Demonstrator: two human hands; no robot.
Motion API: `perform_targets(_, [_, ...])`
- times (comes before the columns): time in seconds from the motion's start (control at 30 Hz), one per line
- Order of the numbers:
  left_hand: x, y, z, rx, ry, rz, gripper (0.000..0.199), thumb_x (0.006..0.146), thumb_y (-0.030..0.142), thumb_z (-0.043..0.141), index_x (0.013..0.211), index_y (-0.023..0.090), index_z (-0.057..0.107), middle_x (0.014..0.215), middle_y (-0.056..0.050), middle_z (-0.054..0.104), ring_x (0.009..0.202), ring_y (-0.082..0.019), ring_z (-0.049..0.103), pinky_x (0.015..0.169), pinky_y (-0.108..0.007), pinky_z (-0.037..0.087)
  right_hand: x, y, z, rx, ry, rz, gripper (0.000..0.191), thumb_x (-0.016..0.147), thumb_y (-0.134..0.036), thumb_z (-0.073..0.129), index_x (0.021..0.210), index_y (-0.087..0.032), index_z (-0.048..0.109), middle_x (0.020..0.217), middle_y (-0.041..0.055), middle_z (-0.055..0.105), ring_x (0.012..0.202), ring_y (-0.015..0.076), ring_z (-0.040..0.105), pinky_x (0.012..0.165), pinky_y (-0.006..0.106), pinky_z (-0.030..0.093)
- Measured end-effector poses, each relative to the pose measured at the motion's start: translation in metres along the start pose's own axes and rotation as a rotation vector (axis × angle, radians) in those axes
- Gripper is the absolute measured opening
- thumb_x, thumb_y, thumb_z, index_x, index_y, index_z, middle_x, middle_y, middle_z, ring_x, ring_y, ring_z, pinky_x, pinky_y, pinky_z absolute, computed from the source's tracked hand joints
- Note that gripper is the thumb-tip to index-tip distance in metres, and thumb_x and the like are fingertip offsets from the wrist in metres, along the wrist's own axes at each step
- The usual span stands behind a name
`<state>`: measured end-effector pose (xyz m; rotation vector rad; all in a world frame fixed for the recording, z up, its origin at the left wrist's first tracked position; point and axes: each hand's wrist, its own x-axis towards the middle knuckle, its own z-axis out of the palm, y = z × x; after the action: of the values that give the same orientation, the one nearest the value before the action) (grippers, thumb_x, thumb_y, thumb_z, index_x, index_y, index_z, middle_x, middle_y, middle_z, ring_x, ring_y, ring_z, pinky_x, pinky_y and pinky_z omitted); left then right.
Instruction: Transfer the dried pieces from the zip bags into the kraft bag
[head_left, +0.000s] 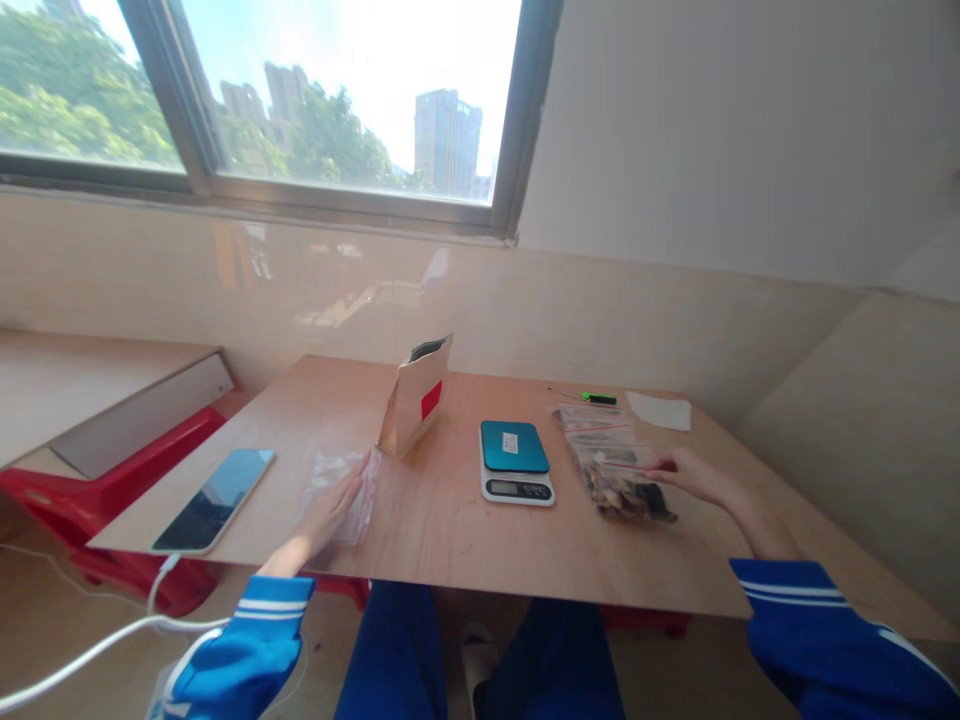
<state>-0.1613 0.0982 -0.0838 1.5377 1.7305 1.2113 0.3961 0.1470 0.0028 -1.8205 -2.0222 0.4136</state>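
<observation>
Below the window (337, 90), the counter (450, 545) is holding a probably light, limp, slippery zip-lock bag (616, 478) of dried-looking brown pieces (624, 500), inviting a pinch along its seal; the right hand (686, 473) is resting half-curled there, grip unclear. The left hand (335, 510) is lying flat on clear plastic bags (366, 507).

The left hand (337, 506) lies flat; the right hand (681, 470) pinches (2 hands, well apart).
</observation>
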Motion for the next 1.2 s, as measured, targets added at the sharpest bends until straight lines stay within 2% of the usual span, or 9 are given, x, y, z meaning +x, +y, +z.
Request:
perform_targets(0.1, [0.004, 0.004, -0.007, -0.018, 0.021, 0.039, 0.049, 0.077, 0.054, 0.052, 0.111, 0.021, 0.067, 0.131, -0.013, 0.061, 0.129, -0.028, 0.05, 0.108, -0.038, 0.035, -0.012, -0.023, -0.013, 0.034, -0.07, -0.033, 0.021, 0.07, -0.032, 0.057, 0.059, -0.023, 0.073, 0.07, 0.0139, 0.073, 0.062, 0.0274, 0.065, 0.06, 0.038, 0.049])
perform_targets(0.2, [-0.002, 0.016, -0.008, 0.003, 0.1, 0.111, 0.042, 0.078, 0.048, 0.054, 0.109, 0.023, 0.067, 0.136, -0.01, 0.058, 0.131, -0.028, 0.048, 0.11, -0.038, 0.032, -0.024, -0.066, -0.018, 0.045, 0.019, -0.082, 0.025, 0.078, -0.029, 0.053, 0.068, -0.024, 0.075, 0.083, 0.0167, 0.074, 0.075, 0.0276, 0.067, 0.071, 0.039, 0.049])
perform_targets(0.33, [-0.03, 0.054, 0.007, -0.065, 0.128, 0.14, 0.029, 0.081, 0.039, 0.054, 0.098, 0.022, 0.069, 0.118, -0.009, 0.067, 0.117, -0.028, 0.058, 0.103, -0.039, 0.039, -0.035, -0.135, -0.01, 0.123, 0.073, -0.116, 0.024, 0.081, -0.032, 0.054, 0.074, -0.023, 0.074, 0.084, 0.0143, 0.074, 0.075, 0.0258, 0.067, 0.068, 0.036, 0.049])
perform_targets(0.43, [-0.062, 0.101, 0.025, -0.353, -0.036, 0.037, 0.03, 0.084, 0.045, 0.053, 0.095, 0.02, 0.066, 0.089, -0.007, 0.07, 0.082, -0.022, 0.066, 0.078, -0.033, 0.05, -0.04, -0.183, 0.009, 0.295, -0.014, -0.125, 0.025, 0.081, -0.039, 0.055, 0.077, -0.022, 0.073, 0.08, 0.0075, 0.074, 0.073, 0.0232, 0.067, 0.063, 0.032, 0.048])
perform_targets(0.53, [-0.089, 0.146, 0.044, -0.591, -0.292, 0.01, 0.035, 0.085, 0.051, 0.052, 0.089, 0.019, 0.065, 0.072, -0.004, 0.065, 0.061, -0.017, 0.062, 0.058, -0.028, 0.048, -0.048, -0.227, 0.032, 0.44, -0.118, -0.148, 0.021, 0.078, -0.037, 0.06, 0.072, -0.021, 0.072, 0.076, 0.0043, 0.074, 0.072, 0.0204, 0.067, 0.063, 0.029, 0.048])
perform_targets(0.67, [-0.1, 0.167, 0.064, -0.688, -0.263, -0.069, 0.043, 0.078, 0.062, 0.055, 0.074, 0.019, 0.059, 0.064, -0.003, 0.06, 0.053, -0.015, 0.057, 0.048, -0.026, 0.045, -0.064, -0.268, 0.058, 0.555, -0.207, -0.18, 0.014, 0.075, -0.031, 0.065, 0.066, -0.021, 0.071, 0.069, 0.0022, 0.072, 0.065, 0.0171, 0.065, 0.059, 0.026, 0.047])
perform_targets(0.8, [-0.1, 0.157, 0.07, -0.673, -0.187, -0.142, 0.045, 0.078, 0.064, 0.054, 0.077, 0.02, 0.057, 0.06, -0.002, 0.057, 0.052, -0.016, 0.056, 0.043, -0.026, 0.044, -0.073, -0.279, 0.074, 0.537, -0.194, -0.211, 0.017, 0.077, -0.03, 0.065, 0.063, -0.021, 0.069, 0.065, 0.0017, 0.069, 0.062, 0.0155, 0.062, 0.056, 0.025, 0.044])
perform_targets(0.97, [-0.101, 0.148, 0.069, -0.625, -0.141, -0.106, 0.035, 0.082, 0.053, 0.055, 0.07, 0.02, 0.053, 0.062, -0.001, 0.058, 0.057, -0.016, 0.058, 0.059, -0.028, 0.049, -0.071, -0.266, 0.088, 0.562, -0.189, -0.216, 0.021, 0.074, -0.033, 0.071, 0.06, -0.019, 0.064, 0.062, 0.0013, 0.067, 0.061, 0.0148, 0.061, 0.057, 0.025, 0.043])
perform_targets(1.2, [-0.099, 0.149, 0.058, -0.514, -0.241, 0.087, 0.03, 0.09, 0.041, 0.049, 0.072, 0.019, 0.057, 0.065, 0.0, 0.061, 0.061, -0.014, 0.057, 0.062, -0.025, 0.045, -0.068, -0.25, 0.095, 0.978, -0.393, -0.115, 0.033, 0.072, -0.044, 0.074, 0.067, -0.018, 0.055, 0.065, 0.0023, 0.067, 0.063, 0.0166, 0.064, 0.06, 0.028, 0.047])
